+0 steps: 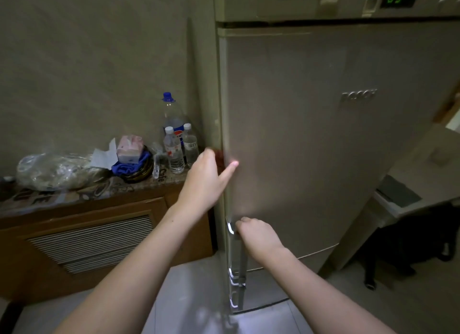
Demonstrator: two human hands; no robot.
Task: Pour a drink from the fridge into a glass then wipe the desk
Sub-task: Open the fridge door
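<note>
A tall beige fridge (pixel 311 134) fills the right half of the view, its door closed or nearly so. My right hand (pixel 256 236) is curled around the silver vertical door handle (pixel 236 256) at the door's left edge. Higher up, my left hand (pixel 209 177) lies against that same edge, fingers wrapped around it and thumb resting on the door front. A glass is not in view. A blue cloth (pixel 129 165) lies on the counter to the left.
A wooden cabinet (pixel 94 234) with a patterned top stands left of the fridge, holding a large blue-capped bottle (pixel 171 117), two small water bottles (pixel 174 152), a tissue pack (pixel 129 148) and a plastic bag (pixel 54 170). A pale desk (pixel 423 182) sits at right.
</note>
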